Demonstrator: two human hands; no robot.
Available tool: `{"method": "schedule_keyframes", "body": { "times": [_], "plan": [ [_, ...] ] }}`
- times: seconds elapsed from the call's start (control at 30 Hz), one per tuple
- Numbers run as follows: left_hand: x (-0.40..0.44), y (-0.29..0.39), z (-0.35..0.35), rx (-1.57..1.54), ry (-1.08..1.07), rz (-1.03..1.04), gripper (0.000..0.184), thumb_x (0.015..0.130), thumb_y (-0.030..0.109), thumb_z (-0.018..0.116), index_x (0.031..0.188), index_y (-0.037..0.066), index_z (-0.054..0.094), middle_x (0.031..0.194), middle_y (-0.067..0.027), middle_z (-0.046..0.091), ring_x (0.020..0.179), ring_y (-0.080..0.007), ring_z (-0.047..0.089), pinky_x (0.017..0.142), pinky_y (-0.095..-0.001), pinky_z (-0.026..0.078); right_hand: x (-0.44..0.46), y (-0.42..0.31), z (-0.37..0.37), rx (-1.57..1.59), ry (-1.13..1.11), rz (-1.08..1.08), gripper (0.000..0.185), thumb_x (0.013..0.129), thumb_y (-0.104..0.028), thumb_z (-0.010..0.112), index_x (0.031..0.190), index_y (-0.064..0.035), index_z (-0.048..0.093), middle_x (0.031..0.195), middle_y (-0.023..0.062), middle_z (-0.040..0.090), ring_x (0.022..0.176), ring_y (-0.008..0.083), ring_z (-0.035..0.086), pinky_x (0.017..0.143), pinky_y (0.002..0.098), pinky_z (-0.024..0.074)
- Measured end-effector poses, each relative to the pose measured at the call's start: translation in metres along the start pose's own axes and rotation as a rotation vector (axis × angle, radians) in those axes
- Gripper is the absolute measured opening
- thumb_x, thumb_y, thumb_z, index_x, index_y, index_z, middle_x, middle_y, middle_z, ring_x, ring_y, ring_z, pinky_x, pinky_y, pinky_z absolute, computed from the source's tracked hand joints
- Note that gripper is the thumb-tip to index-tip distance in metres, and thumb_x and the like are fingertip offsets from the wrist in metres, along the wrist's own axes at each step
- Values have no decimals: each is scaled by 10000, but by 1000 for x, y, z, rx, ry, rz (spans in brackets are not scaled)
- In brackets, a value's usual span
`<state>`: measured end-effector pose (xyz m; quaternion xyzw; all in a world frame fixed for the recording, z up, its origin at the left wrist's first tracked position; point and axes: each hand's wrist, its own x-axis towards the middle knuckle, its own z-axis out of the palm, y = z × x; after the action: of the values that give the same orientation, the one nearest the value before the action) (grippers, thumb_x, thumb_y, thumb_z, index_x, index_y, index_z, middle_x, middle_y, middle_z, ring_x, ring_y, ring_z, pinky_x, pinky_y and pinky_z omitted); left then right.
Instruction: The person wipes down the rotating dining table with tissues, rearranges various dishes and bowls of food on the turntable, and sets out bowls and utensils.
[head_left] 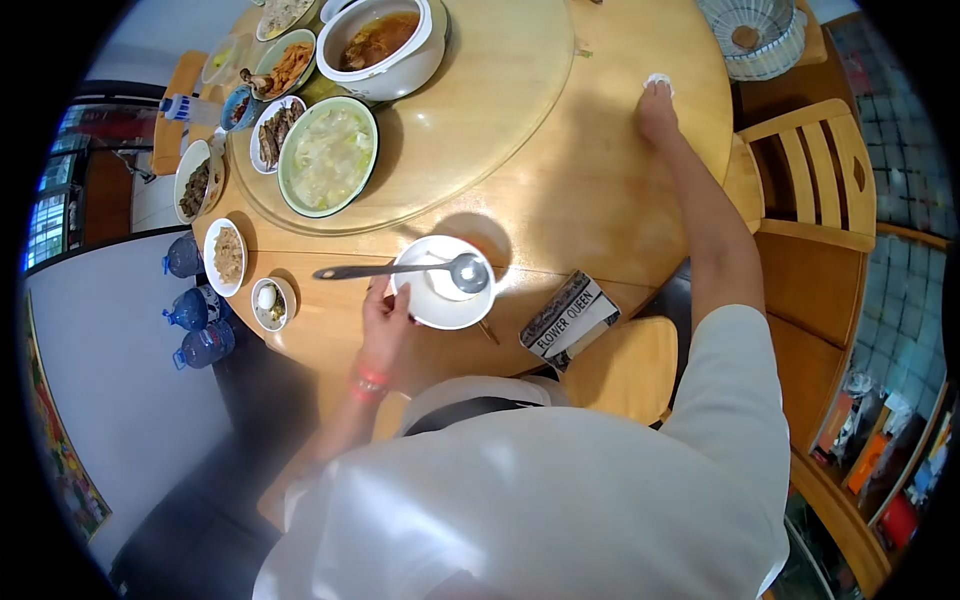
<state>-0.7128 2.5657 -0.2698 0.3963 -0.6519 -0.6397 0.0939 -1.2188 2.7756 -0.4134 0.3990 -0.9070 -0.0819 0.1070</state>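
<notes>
My left hand (383, 325), a red band at its wrist, is at the left rim of a white bowl (437, 312), fingers closed on the edge. Across the bowl lies a metal spoon (467, 272) with a dark handle pointing left over my fingers. My right hand (657, 112) is stretched far out on the wooden table, closed on a crumpled white tissue (657, 80). Between the bowl and the table's near edge, to the right, lies a box marked FLOWER QUEEN (568, 321). A thin stick, partly hidden, shows beside the bowl.
A glass turntable (480, 110) bears a white pot (385, 82), a soup bowl (328, 157) and several dishes. More bowls stand along the left edge. A white basket (765, 65) and a wooden chair (810, 175) are at right. Large water bottles (205, 342) stand at left.
</notes>
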Motion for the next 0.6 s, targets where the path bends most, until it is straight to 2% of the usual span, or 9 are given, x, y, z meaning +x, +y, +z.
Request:
{"method": "schedule_keyframes", "body": {
  "times": [0.03,0.1,0.17,0.23,0.3,0.43,0.5,0.57,0.6],
  "plan": [
    [-7,1,-9,-37,27,-25,277,926,82,527,1199,39,517,769,-40,638,560,-67,558,465,-206,440,7,-5,1,-284,-219,-78,355,874,-101,377,1143,101,488,1143,251,534,1057,375,494,976,446,365],
    [-16,-6,-33,-57,5,-36,292,923,75,528,1212,35,516,832,-50,650,573,-71,567,468,-207,450,26,-39,24,682,46,157,375,875,-133,401,1152,105,487,1135,248,538,1088,385,471,1013,427,339],
    [-18,-34,-55,-22,102,-19,316,930,77,512,1240,36,475,825,-40,634,579,-72,568,479,-203,463,40,-94,80,1215,198,177,407,918,-146,354,1226,106,440,1235,255,490,1186,392,416,1063,406,297],
    [-26,-51,-74,-12,178,18,308,924,80,519,1219,4,478,841,-70,642,580,-90,577,485,-213,473,0,-143,-46,158,-222,-138,437,946,-151,306,1312,82,360,1351,257,392,1307,352,317,1096,385,261],
    [-30,-51,-88,-75,216,3,301,920,81,519,1200,-24,479,882,-99,642,587,-109,591,480,-219,482,-35,-158,22,708,45,-131,416,935,-158,329,1256,89,421,1371,250,376,1326,333,298,1083,383,278],
    [-26,-70,-102,-100,275,-6,219,928,85,514,1129,-2,534,906,-73,630,618,-103,589,479,-219,486,-78,-174,-97,649,-165,-152,281,893,-97,419,1089,38,566,1207,226,524,1162,360,464,981,405,385],
    [-22,-64,-97,-122,295,30,231,930,88,514,1143,1,529,914,-75,629,625,-103,590,477,-218,485,-59,-167,-110,631,-220,-167,247,879,-77,449,1034,21,615,1152,218,573,1107,369,520,947,413,421],
    [-33,-40,-83,-211,283,-37,247,932,102,519,1157,1,526,920,-77,628,627,-103,592,479,-221,487,-8,-134,-92,945,356,74,244,870,-81,452,993,34,628,1031,199,632,961,397,593,874,433,470],
    [-29,-48,-83,-151,279,13,263,939,133,522,1170,7,523,928,-76,627,637,-103,595,492,-220,497,16,-120,-98,864,308,112,258,856,-81,471,1044,35,605,1099,204,601,1016,379,571,890,421,466]
  ]
}}
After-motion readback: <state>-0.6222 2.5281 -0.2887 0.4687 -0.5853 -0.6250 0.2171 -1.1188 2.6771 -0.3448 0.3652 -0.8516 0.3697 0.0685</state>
